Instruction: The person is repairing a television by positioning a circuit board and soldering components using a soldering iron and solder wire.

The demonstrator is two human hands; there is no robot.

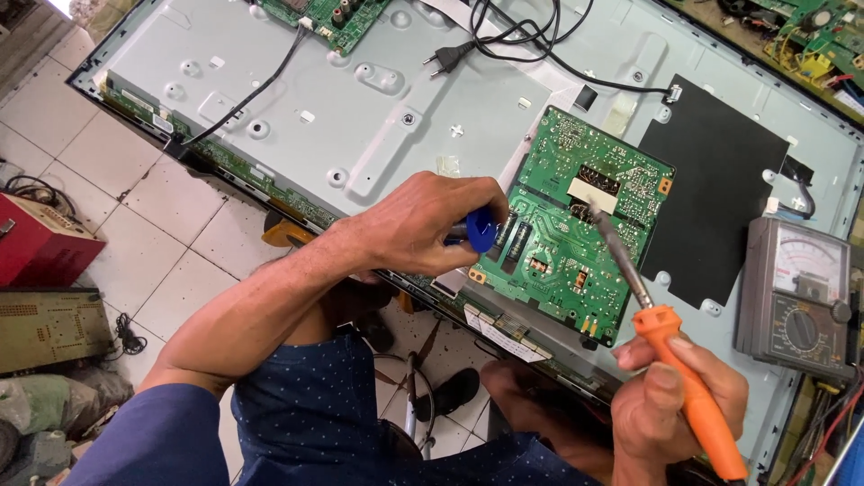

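While the left hand [423, 225] closes its fingers round a blue-handled tool [480, 229] at the green circuit board [576, 225] — nine o'clock edge — the right hand [670, 396] grips an orange soldering iron [693, 396], tip angled to eleven o'clock, presumably for joint access.

This is an electronics repair workshop. An opened flat television with its grey metal back panel [378, 108] bared lies across the space, green circuit boards [576, 225] exposed, with a grey analogue multimeter [796, 297] at its right edge. Old equipment cases [45, 328] sit on the white tiled floor [135, 189].
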